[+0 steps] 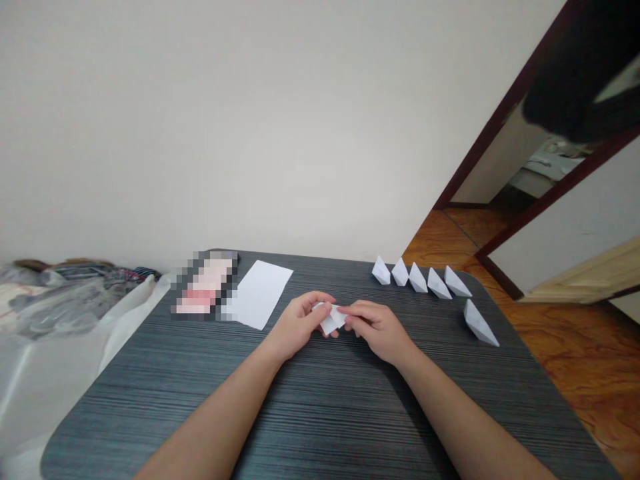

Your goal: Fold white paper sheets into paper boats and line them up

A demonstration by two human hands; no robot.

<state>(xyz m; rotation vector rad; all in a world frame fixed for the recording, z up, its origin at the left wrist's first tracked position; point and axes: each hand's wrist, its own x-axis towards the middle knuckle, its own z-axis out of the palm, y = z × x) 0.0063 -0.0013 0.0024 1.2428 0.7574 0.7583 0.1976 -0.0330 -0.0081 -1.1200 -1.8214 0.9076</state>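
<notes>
A small folded piece of white paper (332,321) is held between my two hands above the middle of the dark table. My left hand (303,320) grips its left side, with the thumb on top and fingers beneath. The thumb and fingers of my right hand (376,327) pinch its right edge. Part of the paper is hidden by the fingers. To the left lies a flat stack or sheet of white paper (263,293). Several folded paper boats stand at the right, most in a row at the back, with one boat (481,325) nearer the right edge.
The dark, striped table (300,413) has rounded corners and touches the white wall (300,133). A blurred-out pinkish item (205,287) lies at the back left. Plastic-wrapped bundles (85,300) sit beside the table's left. A doorway and wooden floor (565,360) are at the right.
</notes>
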